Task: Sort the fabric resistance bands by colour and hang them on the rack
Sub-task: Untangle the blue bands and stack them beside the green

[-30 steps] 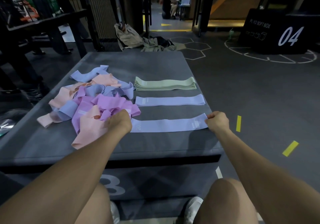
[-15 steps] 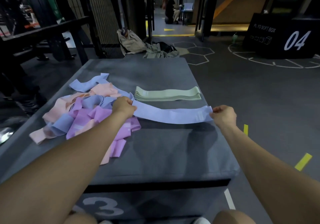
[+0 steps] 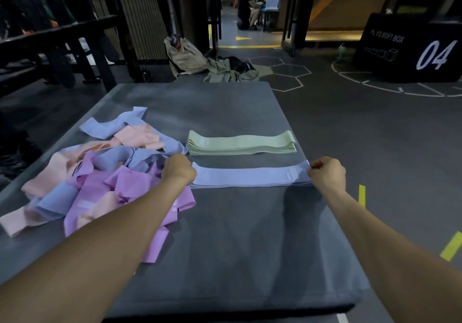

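worktop: grey padded box top
black box: far right on the floor, marked "04"
clothes heap: on the floor beyond the worktop
person: seated, far doorway
yellow tape marks: floor, right

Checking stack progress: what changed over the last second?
Both hands, left hand and right hand, carried the blue band away from the body and laid it on the blue one already sorted. They still pinch its ends. Green stack and mixed pile unchanged.

Both hands pinch 1 blue band flat: left hand, right hand. Green bands lie just beyond.
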Available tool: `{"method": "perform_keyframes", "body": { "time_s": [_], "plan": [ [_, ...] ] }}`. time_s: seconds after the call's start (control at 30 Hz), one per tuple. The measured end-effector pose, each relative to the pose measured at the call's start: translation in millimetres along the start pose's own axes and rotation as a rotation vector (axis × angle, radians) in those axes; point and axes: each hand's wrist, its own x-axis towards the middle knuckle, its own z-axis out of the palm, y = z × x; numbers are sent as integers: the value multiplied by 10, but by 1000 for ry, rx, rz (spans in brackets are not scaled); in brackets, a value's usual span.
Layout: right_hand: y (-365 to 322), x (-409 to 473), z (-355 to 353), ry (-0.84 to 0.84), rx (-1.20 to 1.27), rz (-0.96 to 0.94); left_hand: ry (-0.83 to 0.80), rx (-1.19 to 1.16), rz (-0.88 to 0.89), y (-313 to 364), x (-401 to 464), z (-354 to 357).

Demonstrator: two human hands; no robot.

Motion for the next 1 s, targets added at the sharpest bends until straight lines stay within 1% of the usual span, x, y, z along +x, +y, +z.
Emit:
{"method": "perform_keyframes", "body": {
  "time_s": [0.1, 0.2, 0.27, 0.33, 0.37, 0.4, 0.47, 0.53, 0.6, 0.67, 0.8, 1.0],
  "plan": [
    [11, -2, 29, -1, -11, -12, -4, 35, 24, -38, 21, 43],
    [4, -11, 47, 7, -89, -56, 1, 67, 43, -41, -14, 50],
    [9, -18, 65, 46, -218, -167, 6, 105, 69, -37, -28, 63],
    [-39, -47, 102, 61, -327, -341, 60, 185, 172, -27, -42, 56],
    [-88, -67, 136, 19, -340, -433, 89, 217, 255, -19, -39, 52],
    [-154, -94, 174, -63, -329, -512, 88, 229, 351, -14, -33, 47],
    [-273, -141, 275, -300, -320, -611, -27, 230, 536, -9, -18, 49],
    [-348, -166, 370, -475, -398, -667, -163, 283, 629, -17, -19, 64],
    [-377, -155, 423, -546, -456, -675, -242, 340, 622, -48, 11, 88],
    [-375, -138, 439, -571, -469, -662, -287, 350, 613, -88, 56, 109],
    [-351, -145, 454, -548, -444, -672, -283, 321, 637, -119, 90, 124],
    [-480, -228, 467, -578, -497, -670, -271, 306, 649, -130, 10, 107]
  ]
}}
